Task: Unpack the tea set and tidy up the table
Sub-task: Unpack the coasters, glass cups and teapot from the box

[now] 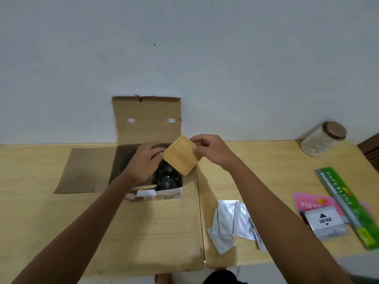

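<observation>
An open cardboard box (146, 111) stands at the back of the wooden table (61, 222), its flaps spread out. Dark glossy tea ware (169, 178) lies inside it. I hold a square tan wooden coaster (180, 158) tilted above the box's right side. My right hand (211, 149) pinches the coaster's upper right corner. My left hand (143, 160) reaches into the box, its fingertips at the coaster's left edge; what the fingers touch inside is hidden.
Several silver foil pouches (231, 224) lie on the table to the right of the box. Further right are a pink Paperline pad (307, 202), a green Paperline book (348, 203) and a Joyko packet (325, 222). A lidded jar (322, 139) stands against the wall.
</observation>
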